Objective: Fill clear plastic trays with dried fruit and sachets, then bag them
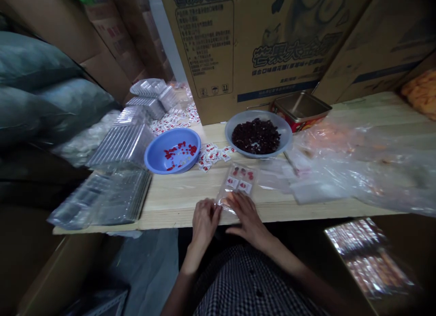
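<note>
A clear plastic pack (251, 176) lies on the wooden table in front of me, with dark and red dried pieces along its far end and two small printed sachets (238, 184) below them. Something orange shows near its front end, partly under my fingers. My left hand (205, 219) is closed, its fingertips pinching the pack's near left corner. Across the front part of the pack rests my right hand (248, 217), fingers stretched out and thumb apart. Just beyond are a loose heap of sachets (213, 155), a blue bowl (155, 157) of red pieces and a pale bowl (235, 120) of dark dried fruit.
Stacked clear plastic trays (119, 145) stand at the left. A large cardboard box (218, 47) and an open red tin (304, 120) are at the back. Plastic bags (361, 175) spread over the right side. Filled packs (366, 257) sit low at the right.
</note>
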Demonstrator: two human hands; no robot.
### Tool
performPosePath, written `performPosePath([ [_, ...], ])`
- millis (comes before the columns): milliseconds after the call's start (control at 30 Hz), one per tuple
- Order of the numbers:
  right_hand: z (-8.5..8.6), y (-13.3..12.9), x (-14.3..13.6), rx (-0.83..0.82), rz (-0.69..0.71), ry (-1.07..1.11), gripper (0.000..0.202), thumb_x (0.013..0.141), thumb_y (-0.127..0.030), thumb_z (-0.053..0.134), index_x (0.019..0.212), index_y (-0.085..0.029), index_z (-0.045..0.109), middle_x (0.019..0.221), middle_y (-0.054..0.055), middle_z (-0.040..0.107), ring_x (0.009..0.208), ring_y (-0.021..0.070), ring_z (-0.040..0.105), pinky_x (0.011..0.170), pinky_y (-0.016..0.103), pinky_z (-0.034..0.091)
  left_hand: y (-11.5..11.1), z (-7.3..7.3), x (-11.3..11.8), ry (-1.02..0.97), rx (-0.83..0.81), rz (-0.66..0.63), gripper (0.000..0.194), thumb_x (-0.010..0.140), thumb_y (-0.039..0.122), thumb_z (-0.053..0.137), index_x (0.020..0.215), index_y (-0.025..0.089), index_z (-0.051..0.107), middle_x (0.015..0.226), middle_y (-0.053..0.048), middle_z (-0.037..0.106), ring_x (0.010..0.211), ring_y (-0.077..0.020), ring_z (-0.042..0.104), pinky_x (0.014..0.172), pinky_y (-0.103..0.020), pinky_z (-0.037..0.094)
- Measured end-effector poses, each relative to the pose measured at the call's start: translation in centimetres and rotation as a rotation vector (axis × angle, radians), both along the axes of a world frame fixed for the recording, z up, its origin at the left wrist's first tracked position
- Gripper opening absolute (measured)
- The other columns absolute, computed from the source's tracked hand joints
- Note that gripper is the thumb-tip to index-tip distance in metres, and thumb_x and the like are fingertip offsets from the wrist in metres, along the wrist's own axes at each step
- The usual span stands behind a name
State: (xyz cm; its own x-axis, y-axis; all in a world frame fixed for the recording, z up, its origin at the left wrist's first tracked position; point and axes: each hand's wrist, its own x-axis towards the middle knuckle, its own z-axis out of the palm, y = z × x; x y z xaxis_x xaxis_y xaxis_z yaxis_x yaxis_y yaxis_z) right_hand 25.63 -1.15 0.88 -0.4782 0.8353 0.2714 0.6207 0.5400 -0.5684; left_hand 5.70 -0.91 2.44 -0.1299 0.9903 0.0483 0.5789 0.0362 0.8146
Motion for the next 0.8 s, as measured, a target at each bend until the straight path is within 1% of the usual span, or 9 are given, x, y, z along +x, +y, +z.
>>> performPosePath([
  [67, -0.3, -0.3, -0.3, 0.021, 0.047, -0.12, 0.109, 0.071, -0.039, 0.086, 0.158, -0.02, 0.022, 0.164, 0.019, 0.018, 0.152, 0.0383, 0.01, 0.119, 0.065, 0.019, 0.6, 0.3, 0.8, -0.114, -0.076, -0.042, 0.033, 0.086, 0.047, 0.057, 0.068, 0.019, 0.057, 0.069, -0.002, 0.056, 0.071, -0.019, 0.052, 0.073, -0.032, 0.042],
  [133, 0.0, -0.6, -0.3, 0.064, 0.039, -0.144, 0.102, 0.08, -0.029, 0.079, 0.159, -0.021, 0.016, 0.164, 0.017, 0.017, 0.152, 0.0348, 0.009, 0.12, 0.063, 0.018, 0.7, 1.2, 1.6, -0.35, -0.199, -0.065, 0.036, 0.087, 0.048, 0.056, 0.068, 0.018, 0.058, 0.065, -0.001, 0.054, 0.064, -0.0157, 0.048, 0.067, -0.028, 0.039],
  [200, 0.9, -0.6, 0.3, 0.141, 0.003, -0.088, 0.079, 0.092, -0.017, 0.06, 0.159, -0.025, 0.019, 0.161, 0.013, 0.03, 0.151, 0.0277, 0.021, 0.121, 0.057, 0.024, 0.3, 2.8, 2.5, -0.598, -0.304, -0.105, 0.037, 0.086, 0.049, 0.059, 0.069, 0.016, 0.06, 0.066, -0.001, 0.057, 0.065, -0.0145, 0.05, 0.068, -0.027, 0.04],
  [300, 3.4, -0.7, 2.3, 0.208, -0.074, 0.05, 0.06, 0.098, -0.009, 0.041, 0.155, -0.027, 0.032, 0.148, 0.009, 0.051, 0.141, 0.0205, 0.043, 0.117, 0.047, 0.037, -0.2, 5.8, 4.4, -0.837, -0.393, -0.204, 0.035, 0.088, 0.046, 0.061, 0.071, 0.015, 0.062, 0.07, -0.002, 0.06, 0.07, -0.0141, 0.053, 0.074, -0.026, 0.043],
  [433, 8.2, -2.9, 7.4, 0.091, -0.24, 0.212, 0.046, 0.1, -0.013, 0.04, 0.143, -0.024, 0.05, 0.134, 0.009, 0.063, 0.126, 0.0199, 0.058, 0.107, 0.042, 0.05, 0.3, 8.5, 7.1, -0.839, -0.462, -0.442, 0.03, 0.086, 0.047, 0.065, 0.085, 0.017, 0.064, 0.077, -0.004, 0.064, 0.075, -0.0158, 0.056, 0.075, -0.027, 0.045],
  [533, 12.5, -7.4, 13.3, -0.004, -0.56, 0.297, 0.038, 0.099, -0.021, 0.045, 0.134, -0.027, 0.058, 0.126, 0.007, 0.068, 0.114, 0.0207, 0.065, 0.099, 0.041, 0.054, 1.4, 8.5, 8.4, -0.704, -0.431, -0.508, 0.034, 0.08, 0.049, 0.071, 0.093, 0.018, 0.064, 0.083, -0.005, 0.067, 0.08, -0.0186, 0.06, 0.078, -0.029, 0.048],
  [667, 16.8, -16.8, 22.7, -0.024, -0.984, 0.271, 0.031, 0.097, -0.037, 0.053, 0.124, -0.026, 0.064, 0.123, 0.007, 0.068, 0.111, 0.0227, 0.065, 0.097, 0.04, 0.053, 2.4, 7.0, 9.0, -0.657, -0.438, -0.341, 0.043, 0.069, 0.051, 0.08, 0.091, 0.018, 0.064, 0.086, -0.003, 0.07, 0.085, -0.0184, 0.064, 0.08, -0.027, 0.052],
  [733, 16.4, -21.7, 27.2, -0.015, -1.13, 0.189, 0.038, 0.095, -0.044, 0.055, 0.124, -0.021, 0.063, 0.119, 0.01, 0.069, 0.105, 0.0235, 0.067, 0.091, 0.038, 0.054, 2.3, 6.4, 9.0, -0.667, -0.473, -0.298, 0.045, 0.064, 0.05, 0.084, 0.088, 0.019, 0.065, 0.085, 0.0, 0.07, 0.085, -0.0154, 0.065, 0.079, -0.022, 0.052],
  [800, 13.9, -25.5, 30.8, -0.057, -1.277, 0.04, 0.037, 0.093, -0.046, 0.057, 0.115, -0.018, 0.066, 0.106, 0.011, 0.073, 0.092, 0.0234, 0.067, 0.081, 0.036, 0.053, 2.1, 5.9, 9.0, -0.667, -0.514, -0.273, 0.046, 0.059, 0.049, 0.087, 0.086, 0.019, 0.065, 0.083, 0.001, 0.071, 0.083, -0.0125, 0.065, 0.077, -0.017, 0.051],
])
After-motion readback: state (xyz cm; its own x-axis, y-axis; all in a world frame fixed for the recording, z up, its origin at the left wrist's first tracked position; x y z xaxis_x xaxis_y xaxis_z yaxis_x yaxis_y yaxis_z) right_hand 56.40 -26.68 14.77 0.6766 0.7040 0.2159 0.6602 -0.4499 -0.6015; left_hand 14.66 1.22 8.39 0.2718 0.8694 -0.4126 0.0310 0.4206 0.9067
